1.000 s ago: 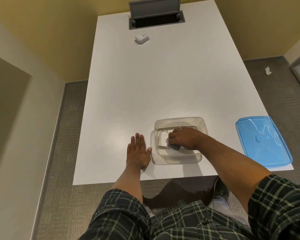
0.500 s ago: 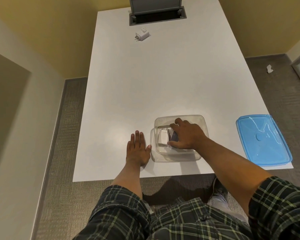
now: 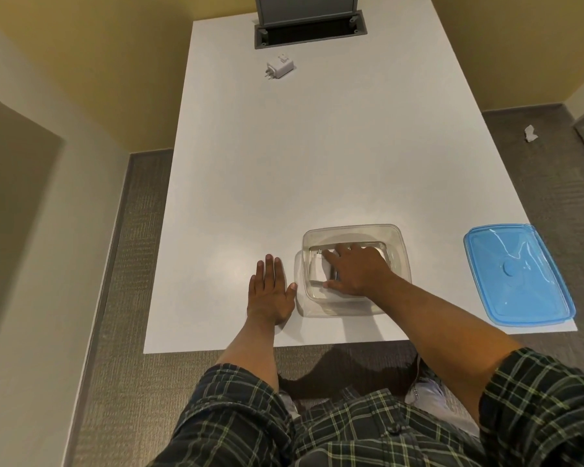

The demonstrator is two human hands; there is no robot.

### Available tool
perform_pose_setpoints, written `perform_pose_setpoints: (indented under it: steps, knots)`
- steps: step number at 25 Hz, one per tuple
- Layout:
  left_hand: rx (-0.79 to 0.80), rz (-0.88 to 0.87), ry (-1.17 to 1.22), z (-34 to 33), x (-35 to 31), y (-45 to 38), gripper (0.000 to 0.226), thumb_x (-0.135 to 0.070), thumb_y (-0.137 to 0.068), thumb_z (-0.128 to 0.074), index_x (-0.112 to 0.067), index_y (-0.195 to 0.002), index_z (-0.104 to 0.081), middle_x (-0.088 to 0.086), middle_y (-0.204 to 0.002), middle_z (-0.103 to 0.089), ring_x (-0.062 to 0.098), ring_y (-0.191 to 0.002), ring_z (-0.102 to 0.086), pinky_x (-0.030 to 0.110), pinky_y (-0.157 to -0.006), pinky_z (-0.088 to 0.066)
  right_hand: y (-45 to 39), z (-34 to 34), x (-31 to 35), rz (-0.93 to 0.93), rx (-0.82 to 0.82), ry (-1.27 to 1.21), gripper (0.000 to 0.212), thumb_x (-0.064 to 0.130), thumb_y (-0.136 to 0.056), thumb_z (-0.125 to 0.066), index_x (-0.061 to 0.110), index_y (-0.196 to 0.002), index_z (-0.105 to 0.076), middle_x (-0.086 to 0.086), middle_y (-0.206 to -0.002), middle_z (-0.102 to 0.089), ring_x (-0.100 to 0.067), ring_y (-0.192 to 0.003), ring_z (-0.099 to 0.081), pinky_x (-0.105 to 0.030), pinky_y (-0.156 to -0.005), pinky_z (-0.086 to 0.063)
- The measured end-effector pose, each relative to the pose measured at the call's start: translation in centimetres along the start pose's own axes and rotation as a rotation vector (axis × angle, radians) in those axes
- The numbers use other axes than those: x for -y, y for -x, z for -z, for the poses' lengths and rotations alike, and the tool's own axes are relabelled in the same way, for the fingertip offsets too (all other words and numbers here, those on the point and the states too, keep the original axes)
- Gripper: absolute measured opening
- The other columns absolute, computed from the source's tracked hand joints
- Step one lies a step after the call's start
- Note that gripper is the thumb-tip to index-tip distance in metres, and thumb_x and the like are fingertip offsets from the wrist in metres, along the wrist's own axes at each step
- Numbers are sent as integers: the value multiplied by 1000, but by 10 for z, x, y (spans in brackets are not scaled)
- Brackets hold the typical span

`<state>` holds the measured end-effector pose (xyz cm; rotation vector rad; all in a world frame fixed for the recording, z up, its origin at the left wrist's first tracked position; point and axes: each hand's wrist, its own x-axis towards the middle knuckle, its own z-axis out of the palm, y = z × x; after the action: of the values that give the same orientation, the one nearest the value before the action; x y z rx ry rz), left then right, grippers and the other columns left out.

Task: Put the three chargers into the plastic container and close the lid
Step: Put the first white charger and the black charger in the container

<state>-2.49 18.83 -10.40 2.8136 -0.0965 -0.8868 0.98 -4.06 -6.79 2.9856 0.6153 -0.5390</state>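
your right hand (image 3: 354, 271) is now spreading flat and open inside the plastic container (image 3: 400, 246), where a second ago it was curled around a dark charger; that charger (image 3: 333, 274) is now showing only as a sliver beside the white charger (image 3: 318, 269) on the container floor, so you are treating it as released. your left hand (image 3: 270, 293) is still resting open and flat on the table (image 3: 317, 156), thumb just beside the container's left wall. the third charger (image 3: 280, 67) is lying well beyond the container, near the grey cable hatch (image 3: 309, 30). the blue lid (image 3: 518, 274) is lying off to the container's right, so fetching comes before closing.
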Motion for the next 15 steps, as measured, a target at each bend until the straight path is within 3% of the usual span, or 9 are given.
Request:
perform_pose_setpoints:
  steps: [8,15]
  knots:
    - [1,5,-14,0,-1,0,72,-49,-107,-13,-14,-158,24,6,-163,35,26,-153,29,44,-126,12,-2,12,-2,88,84,-17,75,65,-82,-57,31,-147,-41,1,-139,-56,-30,-120,-58,-44,-88,-52]
    - [9,4,-8,1,0,0,72,-49,-107,-13,-15,-157,25,5,-163,36,25,-153,30,45,-127,11,1,17,0,53,134,-32,77,66,-83,-59,31,-148,-38,-9,-144,-46,-36,-119,-56,-45,-86,-54]
